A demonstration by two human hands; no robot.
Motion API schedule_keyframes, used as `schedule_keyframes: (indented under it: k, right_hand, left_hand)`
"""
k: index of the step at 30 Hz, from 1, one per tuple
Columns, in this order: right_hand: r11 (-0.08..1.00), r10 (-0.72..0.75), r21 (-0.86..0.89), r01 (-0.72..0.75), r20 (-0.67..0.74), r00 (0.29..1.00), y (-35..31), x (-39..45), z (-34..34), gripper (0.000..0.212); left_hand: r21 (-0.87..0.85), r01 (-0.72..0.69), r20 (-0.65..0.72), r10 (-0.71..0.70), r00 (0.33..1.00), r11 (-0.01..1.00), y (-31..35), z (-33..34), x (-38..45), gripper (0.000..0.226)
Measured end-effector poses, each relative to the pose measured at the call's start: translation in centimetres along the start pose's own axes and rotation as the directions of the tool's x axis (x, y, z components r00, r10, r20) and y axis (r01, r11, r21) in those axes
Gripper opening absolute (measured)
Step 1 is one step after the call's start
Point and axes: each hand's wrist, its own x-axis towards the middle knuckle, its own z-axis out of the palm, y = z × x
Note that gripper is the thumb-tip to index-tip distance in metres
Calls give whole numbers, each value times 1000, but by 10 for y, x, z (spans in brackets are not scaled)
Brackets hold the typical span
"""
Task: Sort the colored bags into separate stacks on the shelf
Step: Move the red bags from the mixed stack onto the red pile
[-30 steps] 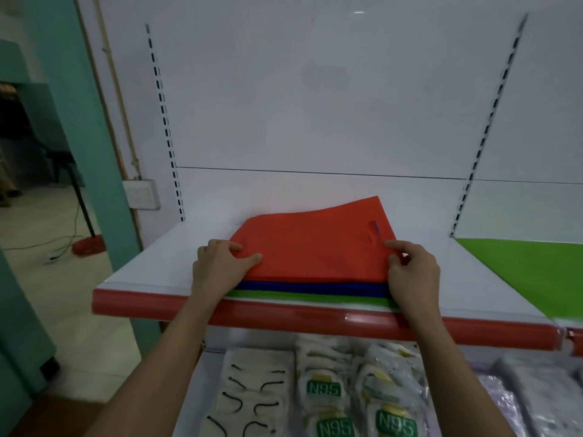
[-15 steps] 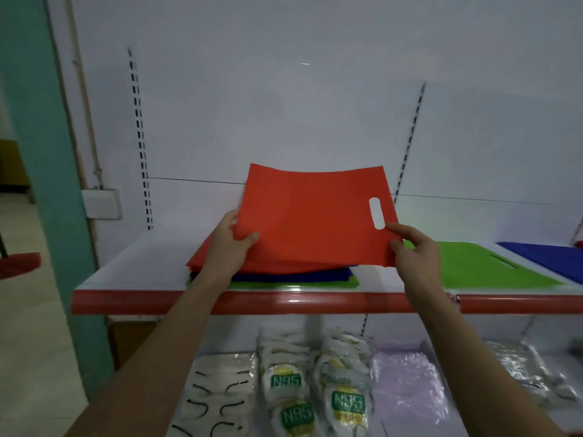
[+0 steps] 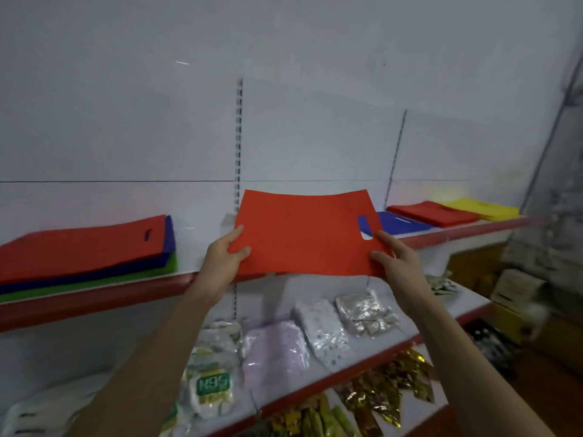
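Both hands hold one red bag up in front of the shelf.

Nearest, on the lower shelf [image 3: 391, 343], lie packets: a white mask pack [image 3: 212, 386] marked N95, a lilac pack [image 3: 275, 350] and silvery ones. Above them the left hand [image 3: 222, 263] pinches the red bag's [image 3: 303, 233] near left corner, and the right hand [image 3: 396, 261] pinches its right edge just below the handle slot. The bag hangs clear of the upper shelf [image 3: 94, 298]. Farther left on that shelf sits a mixed pile [image 3: 85, 253], red over blue over green. Farther right lie a blue stack [image 3: 402, 223], a red stack [image 3: 432, 212] and a yellow stack [image 3: 482, 209].
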Motion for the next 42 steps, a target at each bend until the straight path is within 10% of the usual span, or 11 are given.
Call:
schedule_keyframes:
  k: [23,42]
  right_hand:
    - [986,150,-21,-166,-325,934,101,144,-426,57]
    - [989,149,23,-147,-135,980,151,454,-536,54]
  left_hand:
    - [-131,161,501,-75,862,978,-74,472,78,86]
    - [-56,103,271,-84,959,993,-101,668,269,85]
